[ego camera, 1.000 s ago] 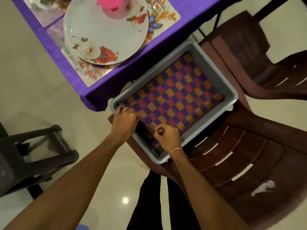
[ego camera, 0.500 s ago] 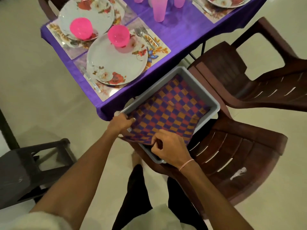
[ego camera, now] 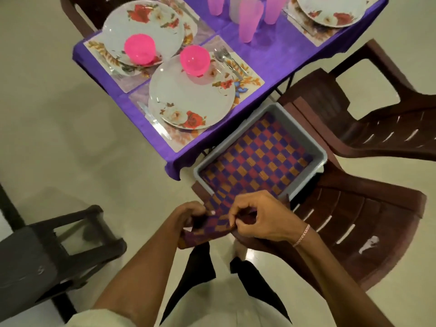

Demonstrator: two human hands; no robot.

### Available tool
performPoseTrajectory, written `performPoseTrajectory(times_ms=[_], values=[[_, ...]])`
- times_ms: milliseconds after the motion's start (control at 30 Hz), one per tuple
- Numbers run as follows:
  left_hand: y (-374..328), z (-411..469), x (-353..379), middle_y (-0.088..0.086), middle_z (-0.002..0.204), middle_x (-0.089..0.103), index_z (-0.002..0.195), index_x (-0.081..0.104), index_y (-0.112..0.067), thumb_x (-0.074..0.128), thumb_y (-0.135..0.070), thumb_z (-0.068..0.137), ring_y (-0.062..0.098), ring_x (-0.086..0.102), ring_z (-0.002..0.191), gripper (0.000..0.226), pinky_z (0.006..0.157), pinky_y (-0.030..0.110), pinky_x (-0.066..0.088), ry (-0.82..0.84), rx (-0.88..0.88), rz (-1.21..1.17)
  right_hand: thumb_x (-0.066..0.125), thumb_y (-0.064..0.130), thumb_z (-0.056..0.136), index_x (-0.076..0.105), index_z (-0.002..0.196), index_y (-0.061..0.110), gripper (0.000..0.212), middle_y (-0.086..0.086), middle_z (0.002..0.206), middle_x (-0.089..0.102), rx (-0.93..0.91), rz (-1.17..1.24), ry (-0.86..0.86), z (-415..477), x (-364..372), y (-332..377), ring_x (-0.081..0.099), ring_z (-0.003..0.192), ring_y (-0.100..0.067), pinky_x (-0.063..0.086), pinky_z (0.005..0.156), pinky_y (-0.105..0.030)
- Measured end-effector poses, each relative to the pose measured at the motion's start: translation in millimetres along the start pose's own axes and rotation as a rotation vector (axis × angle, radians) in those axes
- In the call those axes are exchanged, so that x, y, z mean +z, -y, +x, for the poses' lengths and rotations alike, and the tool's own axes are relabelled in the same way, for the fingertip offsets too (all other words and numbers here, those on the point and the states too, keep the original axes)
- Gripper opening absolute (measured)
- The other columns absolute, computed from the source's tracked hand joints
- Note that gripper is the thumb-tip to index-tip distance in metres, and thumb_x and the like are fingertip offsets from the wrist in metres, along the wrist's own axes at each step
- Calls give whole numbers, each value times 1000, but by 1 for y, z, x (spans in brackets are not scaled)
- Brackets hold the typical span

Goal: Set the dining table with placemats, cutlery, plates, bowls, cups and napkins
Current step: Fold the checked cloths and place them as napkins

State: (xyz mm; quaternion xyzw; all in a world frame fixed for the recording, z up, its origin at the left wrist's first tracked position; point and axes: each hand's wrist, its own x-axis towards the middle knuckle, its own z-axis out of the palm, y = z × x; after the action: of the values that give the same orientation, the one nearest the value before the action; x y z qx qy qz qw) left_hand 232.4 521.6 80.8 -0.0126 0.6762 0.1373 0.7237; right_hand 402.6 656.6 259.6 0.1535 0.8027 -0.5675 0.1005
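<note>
Left hand [ego camera: 188,214] and right hand [ego camera: 257,218] both pinch the checkered purple-red-orange woven napkin [ego camera: 254,161], its near edge lifted from the grey plastic tub [ego camera: 304,135]; purple-clothed surface [ego camera: 264,60] at 12 o'clock.

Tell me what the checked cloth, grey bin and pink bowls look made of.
The cloth looks like woven fabric, matte: the weave shows in the checks and it bunches softly at the near end. The bin is probably moulded plastic: smooth grey walls, a rounded rim and a dull sheen. The bowls are likely translucent plastic: glossy, with a pink glow cast onto the plates.
</note>
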Motion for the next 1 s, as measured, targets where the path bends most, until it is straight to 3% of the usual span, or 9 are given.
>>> performPoseTrajectory(times_ms=[133,267,400,567,633,733,767,867,1000], values=[[2,-68,-51,12,87,75,91,71,-7,67,-15,99,15,72,64,11,64,29,60,-210,346,-264,69,5,82,77,86,14,12,9,88,73,-40,29,273,33,20,29,69,86,-10,56,82,-24],[23,-155,-100,6,64,66,60,63,-16,67,-34,99,17,61,53,43,55,25,49,-415,492,-410,68,3,81,77,85,12,14,1,86,76,-168,-4,481,62,49,61,71,80,-19,59,81,-41],[52,-240,-131,15,79,62,84,64,-8,64,-41,100,22,59,70,37,66,30,47,-636,597,-493,68,6,81,77,89,12,13,0,90,77,-267,-49,631,91,80,92,72,85,-19,59,85,-43],[92,-346,-141,-5,55,67,68,61,-14,60,-31,103,4,61,45,39,48,18,45,-885,745,-515,73,12,84,79,93,16,11,7,94,77,-480,-153,739,115,111,137,72,87,-13,58,86,-40],[111,-385,-145,5,73,77,80,71,-11,62,-34,101,14,73,64,32,61,27,56,-969,800,-528,79,19,86,78,91,15,7,7,91,76,-582,-69,600,126,116,160,71,86,-14,58,81,-37],[141,-429,-150,15,98,79,101,76,-5,62,-36,100,28,77,88,34,80,39,63,-1085,874,-591,82,33,87,71,99,24,19,6,97,69,-649,116,-54,161,118,185,66,92,-18,53,80,-33],[151,-443,-152,14,99,79,103,76,-5,61,-36,100,28,77,89,35,80,39,64,-1127,901,-597,81,39,87,67,108,28,27,7,106,66,-652,99,-168,175,121,196,63,101,-19,51,85,-28],[173,-471,-158,9,97,80,100,77,-12,59,-39,98,24,77,88,32,75,33,63,-1208,958,-577,76,48,88,56,133,31,52,5,134,56,-663,24,-124,218,128,231,51,128,-14,41,100,-15],[195,-484,-173,2,88,80,94,76,-17,58,-44,90,16,77,78,33,66,24,59,-1283,1011,-546,71,47,87,45,151,28,72,4,157,42,-679,-6,14,262,137,274,38,142,-8,34,104,-17]])
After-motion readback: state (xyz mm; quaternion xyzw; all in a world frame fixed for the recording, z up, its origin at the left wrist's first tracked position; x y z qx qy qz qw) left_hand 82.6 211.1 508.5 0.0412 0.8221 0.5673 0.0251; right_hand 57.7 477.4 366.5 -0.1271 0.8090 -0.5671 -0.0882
